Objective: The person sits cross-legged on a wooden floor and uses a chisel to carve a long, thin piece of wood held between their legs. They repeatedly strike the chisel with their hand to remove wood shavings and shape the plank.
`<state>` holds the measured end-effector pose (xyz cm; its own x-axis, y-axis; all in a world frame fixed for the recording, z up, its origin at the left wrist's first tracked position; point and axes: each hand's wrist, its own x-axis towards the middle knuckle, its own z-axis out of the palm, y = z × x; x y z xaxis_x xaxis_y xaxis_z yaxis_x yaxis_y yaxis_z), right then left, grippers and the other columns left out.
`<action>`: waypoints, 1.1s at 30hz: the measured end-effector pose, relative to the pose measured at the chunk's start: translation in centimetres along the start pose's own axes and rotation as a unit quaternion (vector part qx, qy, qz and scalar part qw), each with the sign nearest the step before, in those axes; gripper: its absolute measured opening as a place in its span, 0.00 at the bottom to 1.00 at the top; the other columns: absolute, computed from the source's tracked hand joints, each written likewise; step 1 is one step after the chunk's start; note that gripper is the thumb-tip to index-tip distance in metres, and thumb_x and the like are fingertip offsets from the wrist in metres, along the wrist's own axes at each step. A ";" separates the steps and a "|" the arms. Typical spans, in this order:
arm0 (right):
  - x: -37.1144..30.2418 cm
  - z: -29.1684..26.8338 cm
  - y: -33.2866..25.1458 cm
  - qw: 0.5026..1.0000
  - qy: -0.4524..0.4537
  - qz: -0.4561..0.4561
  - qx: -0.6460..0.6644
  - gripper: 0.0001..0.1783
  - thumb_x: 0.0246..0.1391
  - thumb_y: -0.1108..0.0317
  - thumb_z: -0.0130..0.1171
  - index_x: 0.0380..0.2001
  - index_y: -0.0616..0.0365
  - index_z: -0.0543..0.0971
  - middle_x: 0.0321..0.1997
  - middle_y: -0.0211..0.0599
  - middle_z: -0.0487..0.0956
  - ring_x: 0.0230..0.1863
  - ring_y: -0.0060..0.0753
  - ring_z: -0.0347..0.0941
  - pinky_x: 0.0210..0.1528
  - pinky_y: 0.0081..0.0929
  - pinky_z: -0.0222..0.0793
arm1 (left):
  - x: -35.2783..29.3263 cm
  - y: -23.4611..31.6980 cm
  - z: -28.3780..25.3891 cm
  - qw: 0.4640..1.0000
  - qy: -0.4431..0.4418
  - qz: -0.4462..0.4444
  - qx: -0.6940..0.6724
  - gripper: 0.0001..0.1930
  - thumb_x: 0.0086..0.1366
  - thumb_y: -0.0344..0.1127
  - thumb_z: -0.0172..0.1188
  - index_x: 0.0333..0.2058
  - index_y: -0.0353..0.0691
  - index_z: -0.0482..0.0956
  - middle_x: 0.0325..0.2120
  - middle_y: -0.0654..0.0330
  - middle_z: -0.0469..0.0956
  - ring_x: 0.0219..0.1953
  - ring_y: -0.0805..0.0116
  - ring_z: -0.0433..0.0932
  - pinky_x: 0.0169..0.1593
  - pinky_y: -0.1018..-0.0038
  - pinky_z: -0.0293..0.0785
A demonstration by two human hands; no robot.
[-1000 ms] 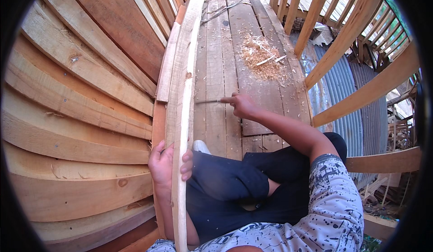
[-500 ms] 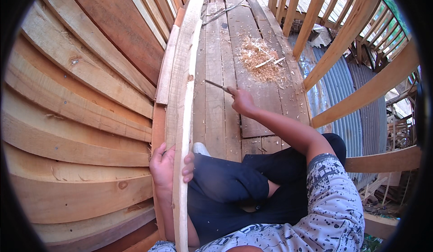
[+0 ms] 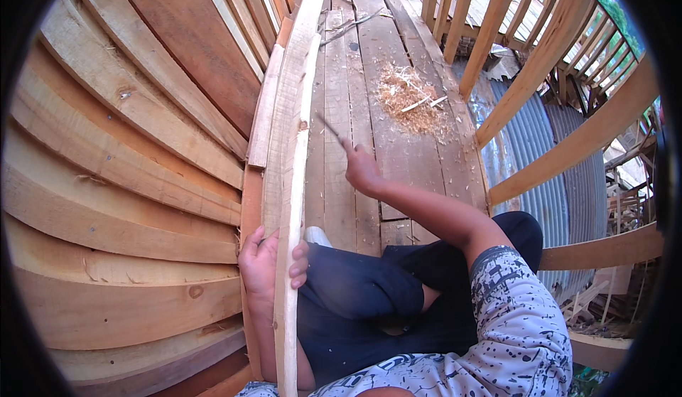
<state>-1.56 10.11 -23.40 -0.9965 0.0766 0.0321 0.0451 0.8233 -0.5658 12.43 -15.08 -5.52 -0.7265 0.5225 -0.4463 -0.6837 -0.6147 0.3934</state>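
A long, pale wooden strip (image 3: 293,205) runs lengthwise away from me, its near end beside my body. Low on it, my left hand (image 3: 264,265) is closed around the strip, with fingertips showing on its right side. To the right of the strip, my right hand (image 3: 364,171) grips a thin, dark-bladed knife (image 3: 331,130). The handle is hidden in my fist. The blade points forward and left, and its tip appears just short of the strip's right edge, around the height of a dark knot.
Stacked planks (image 3: 135,248) line the left side. Wood shavings (image 3: 412,98) lie heaped on the plank floor (image 3: 339,184), with a thin stick (image 3: 352,26) farther off. A wooden railing (image 3: 529,63) stands at right, with corrugated metal sheeting (image 3: 540,148) beyond it. My crossed legs fill the near middle.
My right hand has moved left and slightly nearer to me, bringing the knife closer to the strip. The blade now points more steeply forward. My left hand keeps its hold.
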 end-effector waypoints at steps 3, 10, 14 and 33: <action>0.0 0.7 0.5 0.992 -0.105 -0.059 -0.028 0.35 0.52 0.81 0.52 0.65 0.58 0.62 0.41 0.59 0.75 0.41 0.59 0.78 0.41 0.49 0.76 | 0.0 0.1 0.0 1.000 -0.023 -0.009 -0.008 0.32 0.69 0.59 0.36 0.54 0.34 0.68 0.28 0.53 0.68 0.20 0.65 0.67 0.20 0.72 0.66; 2.0 1.1 -0.2 0.999 0.023 0.040 -0.002 0.33 0.51 0.80 0.53 0.63 0.54 0.67 0.42 0.59 0.76 0.43 0.61 0.78 0.45 0.51 0.76 | 0.0 0.1 -0.2 1.000 -0.025 -0.009 -0.013 0.31 0.69 0.59 0.36 0.52 0.36 0.68 0.28 0.53 0.68 0.21 0.64 0.67 0.20 0.71 0.66; 3.0 1.8 -0.1 0.999 -0.046 -0.018 -0.006 0.33 0.51 0.80 0.54 0.63 0.52 0.67 0.42 0.58 0.76 0.42 0.60 0.78 0.44 0.50 0.76 | 0.2 0.1 -0.4 0.999 -0.029 -0.014 -0.009 0.31 0.69 0.59 0.36 0.52 0.35 0.68 0.28 0.53 0.68 0.21 0.64 0.67 0.20 0.71 0.66; 6.6 2.1 1.9 0.966 0.176 0.189 0.004 0.33 0.55 0.77 0.50 0.66 0.47 0.67 0.43 0.55 0.77 0.44 0.57 0.77 0.47 0.47 0.75 | 0.3 -0.1 0.1 1.000 -0.017 -0.017 -0.013 0.31 0.69 0.59 0.36 0.53 0.36 0.68 0.27 0.52 0.68 0.20 0.64 0.67 0.19 0.71 0.66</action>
<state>-8.20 11.06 -26.00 -0.8232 0.5589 0.0996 0.3989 0.6944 -0.5989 12.28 -14.86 -5.61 -0.7050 0.5629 -0.4315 -0.7065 -0.6108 0.3574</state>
